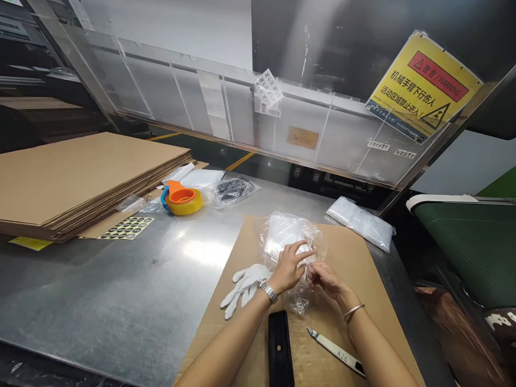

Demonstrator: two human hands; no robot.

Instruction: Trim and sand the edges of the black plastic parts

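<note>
A clear plastic bag (282, 228) with a white stack or sheets inside lies crumpled on a cardboard sheet (237, 344). My left hand (288, 264) rests on the bag's near right part, its fingers spread. Close beside it, my right hand (325, 278) has its fingers closed in a pinch on the bag's loose film. A white glove (245, 285) lies left of my left hand. Nearer to me are a black oblong case (279, 346) and a craft knife (337, 351) marked A26, its tip pointing away to the left.
A tall stack of cardboard (88, 177) stands at the left, with a sheet of round stickers (127, 228) before it. An orange and yellow tape dispenser (183, 200) sits behind. A flat plastic-wrapped pack (360, 221) lies at the right edge, near a green conveyor belt (467, 242).
</note>
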